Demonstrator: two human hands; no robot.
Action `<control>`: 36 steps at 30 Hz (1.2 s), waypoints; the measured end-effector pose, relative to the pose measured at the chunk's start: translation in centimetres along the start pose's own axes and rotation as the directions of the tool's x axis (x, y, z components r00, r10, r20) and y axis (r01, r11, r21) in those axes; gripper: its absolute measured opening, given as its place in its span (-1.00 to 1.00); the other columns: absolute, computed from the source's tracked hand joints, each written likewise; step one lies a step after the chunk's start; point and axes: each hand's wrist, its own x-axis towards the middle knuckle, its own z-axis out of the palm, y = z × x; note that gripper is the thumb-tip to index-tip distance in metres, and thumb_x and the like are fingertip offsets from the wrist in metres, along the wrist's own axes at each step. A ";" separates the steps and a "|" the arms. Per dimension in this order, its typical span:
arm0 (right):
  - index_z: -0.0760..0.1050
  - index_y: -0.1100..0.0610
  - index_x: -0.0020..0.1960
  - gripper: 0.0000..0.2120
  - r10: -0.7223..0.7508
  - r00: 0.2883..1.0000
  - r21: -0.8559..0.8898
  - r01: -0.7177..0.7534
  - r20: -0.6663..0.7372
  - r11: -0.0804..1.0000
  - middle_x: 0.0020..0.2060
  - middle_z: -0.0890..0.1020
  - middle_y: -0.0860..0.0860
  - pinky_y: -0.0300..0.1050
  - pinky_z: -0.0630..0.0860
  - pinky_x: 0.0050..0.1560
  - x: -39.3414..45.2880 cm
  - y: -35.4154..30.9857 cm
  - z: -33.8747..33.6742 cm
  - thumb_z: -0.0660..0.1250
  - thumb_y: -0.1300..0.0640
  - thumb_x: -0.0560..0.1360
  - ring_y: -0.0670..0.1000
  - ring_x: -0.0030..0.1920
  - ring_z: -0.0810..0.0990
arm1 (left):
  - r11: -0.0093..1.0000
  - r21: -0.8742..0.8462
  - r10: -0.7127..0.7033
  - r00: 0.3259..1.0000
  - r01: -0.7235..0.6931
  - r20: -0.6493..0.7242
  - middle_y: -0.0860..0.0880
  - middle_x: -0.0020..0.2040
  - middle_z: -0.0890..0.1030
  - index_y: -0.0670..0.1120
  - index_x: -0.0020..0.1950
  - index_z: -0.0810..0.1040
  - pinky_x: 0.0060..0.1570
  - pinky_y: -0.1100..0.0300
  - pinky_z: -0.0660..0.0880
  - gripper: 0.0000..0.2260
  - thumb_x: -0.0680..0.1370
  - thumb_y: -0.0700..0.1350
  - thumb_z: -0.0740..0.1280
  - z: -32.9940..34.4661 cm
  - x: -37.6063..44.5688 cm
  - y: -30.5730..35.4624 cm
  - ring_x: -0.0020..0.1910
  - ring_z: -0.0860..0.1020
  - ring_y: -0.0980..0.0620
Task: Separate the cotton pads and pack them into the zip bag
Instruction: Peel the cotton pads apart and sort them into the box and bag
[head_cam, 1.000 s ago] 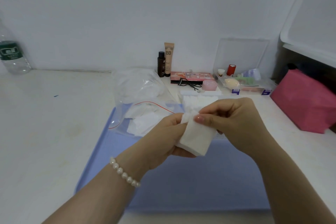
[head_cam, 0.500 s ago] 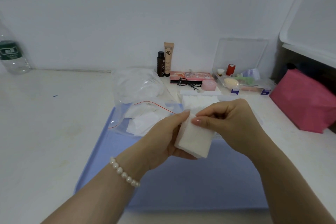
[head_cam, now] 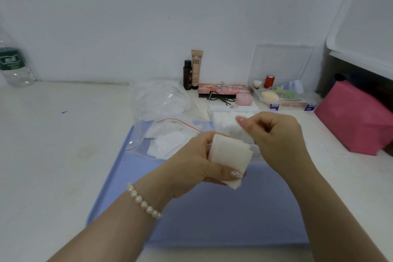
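Cotton pads, soft square stack | left hand pinches | right hand curled, empty

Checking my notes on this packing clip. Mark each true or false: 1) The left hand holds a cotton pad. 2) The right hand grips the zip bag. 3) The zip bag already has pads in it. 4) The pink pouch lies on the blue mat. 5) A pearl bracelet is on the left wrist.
1) True: the left hand pinches the cotton pad under its thumb.
2) False: the right hand is off the zip bag, fingers curled; whether it pinches a thin layer is unclear.
3) True.
4) False: the pink pouch lies on the table, right of the blue mat.
5) True: pearl bracelet.
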 end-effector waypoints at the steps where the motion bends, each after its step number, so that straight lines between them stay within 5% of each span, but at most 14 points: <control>1: 0.57 0.21 -0.32 -0.60 0.033 0.999 0.078 -0.032 -0.010 0.996 -0.50 0.49 0.09 -0.26 0.39 -0.43 0.0 -0.1 -0.2 0.30 -0.13 0.42 -0.12 -0.50 0.37 | 1.000 0.004 -0.004 1.000 0.004 -0.001 -0.28 0.13 0.58 -0.21 0.21 0.39 -0.27 0.14 0.58 -0.52 0.36 -0.47 0.40 -0.1 0.0 0.0 -0.07 0.66 -0.14; 4: 0.58 0.11 -0.17 -0.55 0.086 0.974 0.292 -0.145 0.208 0.945 -0.33 0.61 0.01 -0.30 0.50 -0.35 -0.1 -0.8 -1.0 0.30 -0.27 0.27 -0.11 -0.36 0.54 | 0.999 0.049 -0.020 1.000 0.020 0.002 -0.23 0.08 0.61 -0.25 0.27 0.40 -0.22 0.12 0.59 -0.44 0.31 -0.43 0.47 -0.3 0.3 -0.2 -0.02 0.65 -0.15; 7: 0.47 -0.06 0.00 -0.53 0.064 0.875 0.155 -0.156 0.480 0.975 -0.11 0.60 -0.05 -0.30 0.54 -0.19 -0.6 -1.0 -0.8 0.52 -0.15 0.17 -0.11 -0.15 0.58 | 0.994 0.103 -0.031 0.999 0.028 0.021 -0.23 0.10 0.58 -0.22 0.25 0.42 -0.09 0.04 0.59 -0.42 0.25 -0.35 0.45 -0.4 0.3 -0.4 0.09 0.60 -0.18; 9: 0.42 -0.10 0.04 -0.52 0.064 0.853 0.053 -0.107 0.518 0.993 -0.06 0.57 -0.06 -0.24 0.57 -0.16 -0.9 -1.1 -0.6 0.56 -0.02 0.21 -0.08 -0.09 0.57 | 0.991 0.136 -0.014 1.000 0.010 0.026 -0.12 0.04 0.60 -0.20 0.21 0.45 -0.08 0.08 0.57 -0.48 0.27 -0.33 0.44 -0.5 0.2 -0.4 0.04 0.60 -0.06; 14: 0.42 -0.04 0.02 -0.64 0.017 0.924 0.057 -0.041 0.382 0.998 -0.16 0.61 0.04 -0.03 0.59 -0.19 -0.9 -1.1 -0.8 0.50 0.17 0.32 0.07 -0.17 0.60 | 0.999 0.002 0.044 0.997 -0.044 -0.069 -0.06 0.02 0.63 -0.10 0.25 0.41 -0.16 0.14 0.58 -0.53 0.40 -0.40 0.40 -0.9 0.2 0.1 -0.02 0.63 -0.02; 18: 0.46 0.09 -0.07 -0.73 0.051 0.953 0.258 -0.132 0.299 0.957 -0.25 0.58 0.12 -0.12 0.59 -0.37 -0.6 -1.5 -1.4 0.47 0.30 0.34 0.01 -0.36 0.58 | 0.986 -0.098 0.128 0.988 -0.136 -0.090 -0.06 0.03 0.63 -0.01 0.33 0.33 -0.19 0.16 0.56 -0.42 0.33 -0.25 0.37 -0.4 0.5 0.0 -0.04 0.63 -0.04; 20: 0.42 0.11 -0.14 -0.77 0.148 0.980 0.391 -0.190 0.134 0.900 -0.16 0.61 0.17 -0.13 0.59 -0.41 0.3 -1.1 -2.4 0.43 0.33 0.37 0.05 -0.32 0.63 | 0.972 -0.125 0.175 0.969 -0.199 -0.174 -0.07 0.02 0.61 0.02 0.31 0.35 -0.20 0.17 0.56 -0.46 0.34 -0.18 0.37 -0.3 0.7 0.0 -0.07 0.64 -0.05; 22: 0.35 0.11 -0.22 -0.75 0.262 0.958 0.415 -0.194 -0.113 0.889 -0.15 0.58 0.21 -0.08 0.61 -0.41 1.7 0.1 -3.9 0.41 0.33 0.40 0.15 -0.21 0.66 | 0.960 0.061 0.279 0.929 -0.272 -0.244 -0.03 0.07 0.58 0.07 0.21 0.44 -0.14 0.21 0.55 -0.57 0.35 -0.11 0.35 -0.4 0.9 0.0 -0.03 0.62 0.03; 25: 0.27 0.08 -0.27 -0.72 0.225 0.923 0.020 -0.231 -0.313 0.973 -0.25 0.47 0.06 0.12 0.60 -0.25 3.9 2.5 -5.3 0.39 0.25 0.37 0.20 -0.14 0.60 | 0.821 0.492 0.432 0.878 -0.289 -0.206 0.17 0.13 0.51 0.18 0.09 0.48 0.01 0.38 0.46 -0.71 0.37 0.01 0.33 -0.4 1.0 -0.8 0.08 0.49 0.28; 28: 0.35 0.13 -0.16 -0.80 0.204 0.960 -0.422 -0.269 -0.194 0.866 -0.26 0.47 0.05 -0.06 0.35 -0.29 5.0 3.7 -4.8 0.38 0.16 0.36 0.14 -0.21 0.46 | 0.579 0.767 0.474 0.880 -0.277 -0.040 0.26 0.18 0.41 0.24 0.11 0.45 0.16 0.57 0.17 -0.69 0.38 0.21 0.20 -0.2 1.2 -1.7 0.19 0.33 0.37; 31: 0.36 0.13 -0.10 -0.77 0.208 0.973 -0.609 -0.225 -0.099 0.761 -0.13 0.54 0.12 -0.11 0.28 -0.26 5.6 4.3 -3.3 0.39 0.11 0.36 0.15 -0.15 0.48 | 0.484 0.839 0.490 0.871 -0.248 -0.025 0.19 0.20 0.41 0.08 0.19 0.54 0.16 0.63 0.03 -0.52 0.37 0.25 0.16 -0.6 1.4 -2.1 0.18 0.29 0.28; 36: 0.38 0.17 0.13 -0.69 0.244 0.968 -0.742 -0.208 -0.061 0.637 0.05 0.55 0.16 -0.12 0.33 -0.19 6.5 5.4 -1.6 0.34 0.06 0.46 0.18 0.06 0.52 | 0.415 0.870 0.528 0.849 -0.268 0.009 0.20 0.11 0.49 0.01 0.08 0.64 0.16 0.53 0.16 -0.50 0.34 0.25 0.17 -0.9 1.6 -2.3 0.16 0.42 0.12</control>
